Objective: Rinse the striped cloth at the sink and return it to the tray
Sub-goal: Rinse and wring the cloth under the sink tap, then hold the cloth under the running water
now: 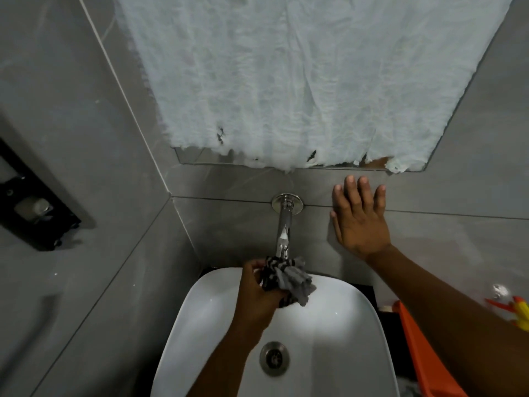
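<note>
My left hand point(257, 293) grips the bunched grey-and-black striped cloth point(289, 277) just under the tip of the chrome wall tap point(283, 233), above the white sink point(200, 325). No water stream is plainly visible. My right hand point(359, 219) lies flat with fingers spread on the grey wall tile to the right of the tap, holding nothing. The orange tray point(420, 353) shows at the right edge beside the sink, partly behind my right forearm.
A mirror covered with white crumpled film point(300, 81) hangs above the tap. A black wall fixture point(31, 207) sits on the left wall. A yellow-and-orange object point(515, 310) lies at the far right near the tray. The sink drain point(274, 358) is open.
</note>
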Demonstrator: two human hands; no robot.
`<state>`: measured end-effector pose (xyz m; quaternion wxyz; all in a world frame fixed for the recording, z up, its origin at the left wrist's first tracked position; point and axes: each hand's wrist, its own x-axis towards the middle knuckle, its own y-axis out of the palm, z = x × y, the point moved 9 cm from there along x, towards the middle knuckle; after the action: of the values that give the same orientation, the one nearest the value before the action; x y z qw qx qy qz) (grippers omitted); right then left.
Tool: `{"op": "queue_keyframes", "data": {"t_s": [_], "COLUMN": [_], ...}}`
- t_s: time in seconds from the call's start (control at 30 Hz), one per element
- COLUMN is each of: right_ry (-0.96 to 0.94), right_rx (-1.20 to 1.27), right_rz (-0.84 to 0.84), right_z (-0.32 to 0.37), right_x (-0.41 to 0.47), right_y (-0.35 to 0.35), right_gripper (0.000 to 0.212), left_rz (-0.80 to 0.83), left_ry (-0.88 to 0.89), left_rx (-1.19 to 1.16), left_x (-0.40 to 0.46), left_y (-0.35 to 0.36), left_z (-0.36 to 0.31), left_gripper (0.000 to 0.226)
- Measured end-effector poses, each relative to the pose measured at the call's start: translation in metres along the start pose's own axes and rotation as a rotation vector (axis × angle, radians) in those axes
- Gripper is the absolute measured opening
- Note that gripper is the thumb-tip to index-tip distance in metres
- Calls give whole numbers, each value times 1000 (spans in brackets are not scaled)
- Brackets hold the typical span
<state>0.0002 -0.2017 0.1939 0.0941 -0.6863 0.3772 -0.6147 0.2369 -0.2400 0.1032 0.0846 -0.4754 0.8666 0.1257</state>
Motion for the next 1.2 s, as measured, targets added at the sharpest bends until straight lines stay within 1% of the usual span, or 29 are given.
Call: {"op": "queue_keyframes", "data": {"t_s": [0.07, 0.1, 0.13, 0.17, 0.2, 0.23, 0.27, 0.3, 0.33, 0.37, 0.4, 0.43, 0.47, 0.5, 0.57, 0.63, 0.67, 0.7, 0.77, 0.8, 0.83, 0.87, 0.93, 1.0, 1.1, 1.13, 1.2], "right_ry": [117, 205, 312, 441, 589, 757, 944, 1096, 1172, 1205, 1239, 1281, 1335, 1393, 1511, 1661, 1752, 1837, 1995, 2061, 2108, 2140, 2193, 2198, 2076, 2016, 1918], "right_rx": [85, 156, 276, 482, 754, 1020, 1193, 1292, 1367, 1429, 1473, 1490, 1472, 1437, 1386, 1360, 1351, 1335, 1267, 1218, 1160, 1109, 1036, 968, 843, 787, 726], "right_rz": [95, 157, 234, 340, 473, 601, 756, 899, 991, 1012, 981, 926, 866, 808, 692, 575, 516, 452, 311, 261, 249, 267, 325, 414, 629, 700, 801], "right_z": [6, 12, 20, 30, 46, 64, 78, 85, 88, 82, 69, 52, 33, 14, -20, -53, -67, -80, -105, -115, -123, -130, -140, -149, -156, -157, -158], "right_x": [1, -2, -13, -31, -53, -77, -107, -138, -161, -180, -194, -206, -220, -233, -256, -287, -305, -325, -367, -386, -405, -422, -452, -473, -491, -491, -488], "right_y": [-6, -9, -11, -10, -9, -9, -10, -13, -20, -28, -36, -43, -49, -54, -63, -70, -73, -74, -71, -66, -57, -46, -22, 2, 28, 34, 40], "right_gripper": [72, 67, 60, 55, 57, 61, 56, 46, 37, 33, 33, 33, 35, 35, 34, 28, 24, 21, 18, 18, 18, 17, 18, 24, 29, 30, 37], "left_rz": [46, 68, 82, 84, 72, 44, 12, -7, -1, 19, 61, 115, 202, 264, 326, 369, 386, 412, 493, 543, 599, 649, 716, 744, 779, 810, 884], "left_ry": [-108, -129, -140, -144, -174, -222, -310, -424, -543, -594, -608, -606, -587, -582, -555, -462, -396, -321, -65, 62, 170, 248, 335, 347, 396, 426, 425], "left_rx": [-245, -324, -380, -388, -354, -292, -234, -213, -188, -153, -127, -128, -176, -208, -133, 44, 164, 319, 673, 827, 932, 999, 1116, 1259, 1495, 1552, 1649], "left_x": [-4, -4, -3, -4, -5, -7, -11, -16, -22, -23, -22, -20, -18, -18, -8, 11, 22, 35, 55, 61, 64, 67, 74, 84, 94, 96, 93], "left_y": [9, 15, 18, 20, 23, 25, 30, 40, 52, 64, 77, 94, 115, 134, 167, 212, 236, 260, 315, 341, 366, 387, 417, 430, 438, 439, 436], "left_z": [18, 22, 26, 30, 36, 44, 57, 70, 84, 92, 96, 99, 97, 97, 97, 98, 103, 110, 121, 132, 145, 162, 201, 236, 277, 288, 304], "left_gripper": [58, 58, 58, 57, 54, 47, 38, 25, 13, 8, 16, 26, 30, 30, 23, 11, 12, 25, 39, 38, 34, 30, 27, 27, 26, 28, 38]}}
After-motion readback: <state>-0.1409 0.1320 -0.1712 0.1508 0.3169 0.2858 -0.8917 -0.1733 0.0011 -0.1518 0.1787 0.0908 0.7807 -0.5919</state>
